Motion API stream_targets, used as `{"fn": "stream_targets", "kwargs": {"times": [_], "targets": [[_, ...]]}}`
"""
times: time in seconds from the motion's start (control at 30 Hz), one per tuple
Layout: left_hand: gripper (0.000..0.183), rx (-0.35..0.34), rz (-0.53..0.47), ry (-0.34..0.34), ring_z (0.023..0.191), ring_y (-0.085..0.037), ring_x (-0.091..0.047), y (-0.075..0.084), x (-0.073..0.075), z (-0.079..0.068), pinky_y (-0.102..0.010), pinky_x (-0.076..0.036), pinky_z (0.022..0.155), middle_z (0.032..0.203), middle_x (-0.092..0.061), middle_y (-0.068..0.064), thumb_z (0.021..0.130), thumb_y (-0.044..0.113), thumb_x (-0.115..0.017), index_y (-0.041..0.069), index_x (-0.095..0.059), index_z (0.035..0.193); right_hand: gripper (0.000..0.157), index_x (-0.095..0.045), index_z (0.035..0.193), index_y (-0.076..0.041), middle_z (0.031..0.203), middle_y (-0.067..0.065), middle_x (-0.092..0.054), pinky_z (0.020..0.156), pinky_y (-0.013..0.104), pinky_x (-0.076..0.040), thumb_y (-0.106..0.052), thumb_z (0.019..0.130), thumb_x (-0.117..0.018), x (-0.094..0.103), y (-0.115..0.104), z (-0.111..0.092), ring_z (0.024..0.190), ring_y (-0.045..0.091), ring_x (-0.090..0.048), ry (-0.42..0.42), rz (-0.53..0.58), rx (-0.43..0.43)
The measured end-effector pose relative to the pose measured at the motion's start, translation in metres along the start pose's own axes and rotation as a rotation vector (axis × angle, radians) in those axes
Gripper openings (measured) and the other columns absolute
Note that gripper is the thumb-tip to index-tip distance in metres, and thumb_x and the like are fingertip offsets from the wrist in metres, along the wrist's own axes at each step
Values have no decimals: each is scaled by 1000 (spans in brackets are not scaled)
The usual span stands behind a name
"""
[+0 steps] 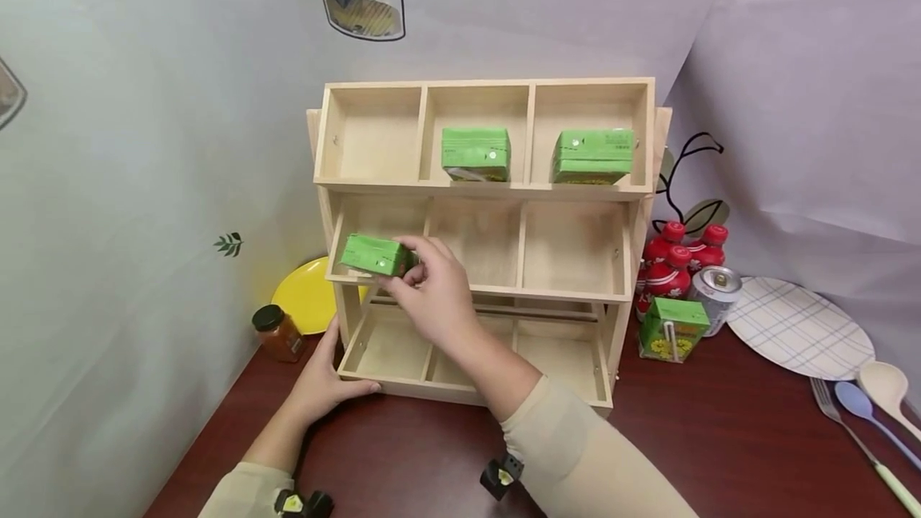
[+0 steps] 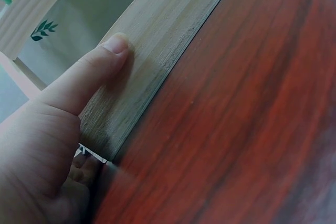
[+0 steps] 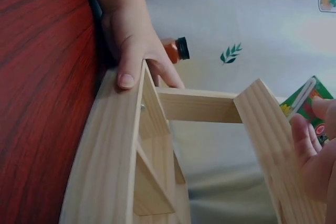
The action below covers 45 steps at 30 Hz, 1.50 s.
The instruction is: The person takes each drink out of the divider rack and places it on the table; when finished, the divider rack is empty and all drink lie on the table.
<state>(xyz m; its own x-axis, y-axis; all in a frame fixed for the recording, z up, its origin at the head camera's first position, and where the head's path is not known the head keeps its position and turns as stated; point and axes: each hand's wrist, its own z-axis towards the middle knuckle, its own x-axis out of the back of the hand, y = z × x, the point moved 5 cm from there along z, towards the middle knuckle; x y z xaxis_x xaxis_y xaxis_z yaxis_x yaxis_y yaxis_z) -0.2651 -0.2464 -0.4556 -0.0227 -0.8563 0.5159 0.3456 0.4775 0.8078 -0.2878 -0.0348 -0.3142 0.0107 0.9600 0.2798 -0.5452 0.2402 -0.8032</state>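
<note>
My left hand (image 1: 325, 386) grips the bottom corner of the pale, grainy wooden rack (image 1: 480, 240) while, above it, my right hand (image 1: 435, 294) pinches a boxy green drink carton (image 1: 376, 255) at the middle-left compartment, its far end hidden.

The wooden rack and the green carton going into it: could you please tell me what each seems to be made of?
The wooden rack looks like pale unfinished softwood, with visible grain and a matte surface. The green carton, which the right hand holds at the middle-left compartment, looks like printed coated paperboard, with sharp folded edges and a slight sheen. The left hand grips the rack's bottom corner.
</note>
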Motion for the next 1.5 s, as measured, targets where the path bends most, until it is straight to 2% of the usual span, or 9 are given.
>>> {"fn": "stream_targets", "kwargs": {"times": [0.13,0.37,0.53,0.8,0.87,1.03,1.2,1.37,1.5], "targets": [[130,-8,-10,0,129,-28,-38,1,-2,1,-22,-35,98,152,-30,-12,56,21,-96,17,-12,156,48,-61,123,-15,110,-1,-54,56,23,-52,-13,80,-80,4,5,-3,71,9,-59,21,40,-1],[131,3,-24,0,129,-26,-39,1,-5,3,-19,-35,97,152,-30,-10,56,22,-96,18,-13,156,46,-60,123,-16,109,1,-52,60,25,-53,-10,81,-78,13,10,-10,76,12,-59,38,91,7],[131,0,-10,14,131,-25,-36,-2,-4,1,-18,-32,98,152,-30,-9,55,22,-96,19,-13,156,47,-59,124,-15,111,0,-52,64,26,-55,-4,81,-76,12,14,-14,80,14,-60,30,169,34],[130,-16,-18,11,129,-27,-38,-3,-4,0,-18,-33,97,151,-32,-11,56,23,-96,21,-13,156,52,-55,126,-9,118,9,-50,72,39,-56,15,81,-66,14,14,-23,87,26,-63,36,505,104],[131,-9,-26,12,128,-26,-40,-5,-4,-1,-18,-36,96,150,-33,-10,55,24,-96,22,-13,156,53,-53,127,-6,121,10,-49,73,42,-56,18,82,-64,15,12,-25,89,29,-62,33,559,129],[132,1,-42,7,128,-25,-41,-7,-3,-1,-23,-41,94,151,-31,-7,55,27,-96,26,-12,156,53,-47,131,-3,127,12,-48,71,49,-55,19,85,-59,26,5,-32,92,30,-59,57,587,188],[131,-5,-49,3,130,-25,-39,-7,-5,0,-20,-39,95,152,-30,-7,55,28,-96,25,-12,156,50,-40,132,-2,130,15,-43,72,58,-51,13,88,-59,46,-6,-40,100,37,-57,130,621,270],[132,-10,-49,4,130,-25,-38,-7,-5,1,-16,-36,95,151,-31,-7,55,26,-96,23,-12,156,48,-39,133,-2,127,19,-48,77,53,-52,1,91,-62,66,-14,-46,102,35,-58,185,614,309],[131,-17,-41,9,130,-25,-37,-5,-2,1,-14,-35,96,152,-31,-8,55,26,-96,21,-13,156,49,-39,134,1,124,22,-50,78,49,-53,3,90,-63,79,-17,-51,102,34,-59,209,623,321]]}}
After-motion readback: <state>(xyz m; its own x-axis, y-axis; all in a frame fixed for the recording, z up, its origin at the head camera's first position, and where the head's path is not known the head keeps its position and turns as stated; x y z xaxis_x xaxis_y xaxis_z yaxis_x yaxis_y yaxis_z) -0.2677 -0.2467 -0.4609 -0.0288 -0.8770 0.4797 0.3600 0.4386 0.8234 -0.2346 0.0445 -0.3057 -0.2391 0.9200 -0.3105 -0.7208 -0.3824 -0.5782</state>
